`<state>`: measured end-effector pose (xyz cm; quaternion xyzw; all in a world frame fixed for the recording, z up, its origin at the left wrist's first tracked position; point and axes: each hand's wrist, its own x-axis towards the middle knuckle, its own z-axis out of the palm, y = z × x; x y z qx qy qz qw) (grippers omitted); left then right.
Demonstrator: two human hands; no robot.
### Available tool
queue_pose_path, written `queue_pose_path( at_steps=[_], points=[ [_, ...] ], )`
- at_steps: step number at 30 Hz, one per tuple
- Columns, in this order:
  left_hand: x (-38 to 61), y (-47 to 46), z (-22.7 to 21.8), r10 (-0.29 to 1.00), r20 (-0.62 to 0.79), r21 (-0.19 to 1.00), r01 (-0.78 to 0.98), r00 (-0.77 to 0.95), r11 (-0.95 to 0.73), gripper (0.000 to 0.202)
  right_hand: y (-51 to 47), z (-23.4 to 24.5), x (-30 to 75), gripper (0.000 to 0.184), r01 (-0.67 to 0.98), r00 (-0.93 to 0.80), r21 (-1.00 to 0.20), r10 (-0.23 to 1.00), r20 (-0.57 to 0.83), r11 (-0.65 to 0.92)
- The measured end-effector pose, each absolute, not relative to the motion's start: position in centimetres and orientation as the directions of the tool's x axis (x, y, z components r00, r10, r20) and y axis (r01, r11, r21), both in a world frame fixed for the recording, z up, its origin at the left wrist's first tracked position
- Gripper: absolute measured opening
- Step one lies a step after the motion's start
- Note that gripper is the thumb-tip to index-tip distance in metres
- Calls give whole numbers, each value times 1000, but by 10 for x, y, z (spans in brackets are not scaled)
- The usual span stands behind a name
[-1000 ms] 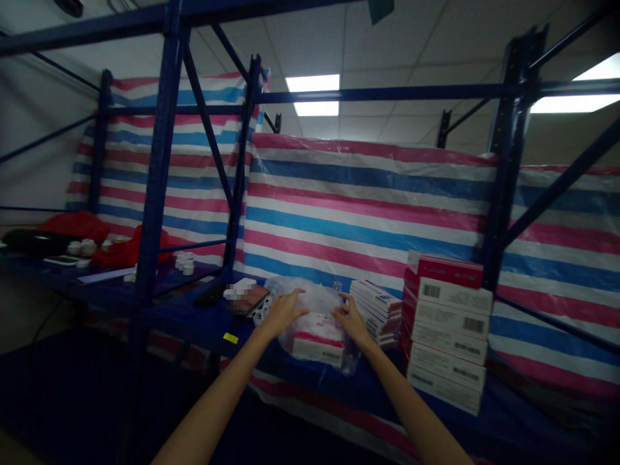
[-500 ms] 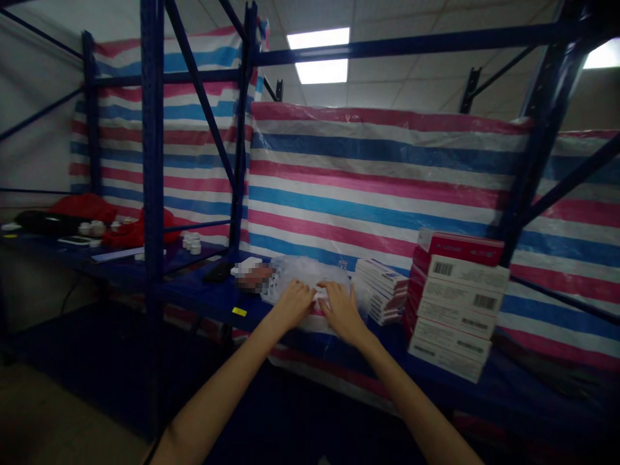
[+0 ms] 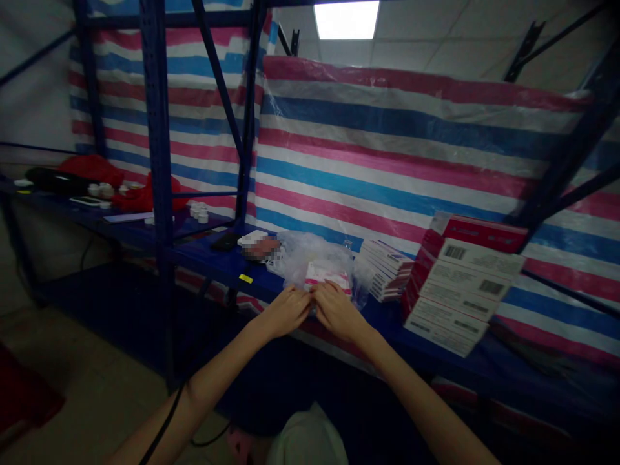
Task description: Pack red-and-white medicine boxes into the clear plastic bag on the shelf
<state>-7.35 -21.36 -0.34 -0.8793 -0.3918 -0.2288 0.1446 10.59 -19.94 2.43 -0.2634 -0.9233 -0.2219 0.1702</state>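
My left hand (image 3: 291, 310) and my right hand (image 3: 334, 311) meet at the shelf's front edge, fingertips close together and fingers curled in. What they pinch is hidden behind the fingers; the near side of a clear plastic bag (image 3: 303, 248) is right there. A white and pink box (image 3: 328, 278) lies on the bag, just beyond my right hand's fingers. Right of the bag leans a stack of thin white boxes (image 3: 385, 268).
A tall stack of red and white boxes (image 3: 465, 290) stands on the blue shelf (image 3: 213, 261) at the right. Left of the bag are a black phone-like object (image 3: 227, 241) and small white jars (image 3: 202, 214). A blue post (image 3: 159, 148) rises at the left.
Both hands have drawn closer to me and together, off the bag's top. The white and pink box now shows more fully. My view has tilted downward.
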Motion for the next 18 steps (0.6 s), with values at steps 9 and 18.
queue_pose_path(
  at_steps=[9,18],
  points=[
    [-63,-230,-2,769,601,-49,971,216,-234,43,-195,7,115,39,615,-767,402,396,504,678],
    [-78,-243,19,716,693,125,992,-82,-7,24,-201,-1,111,32,629,-743,324,422,520,707]
  ],
)
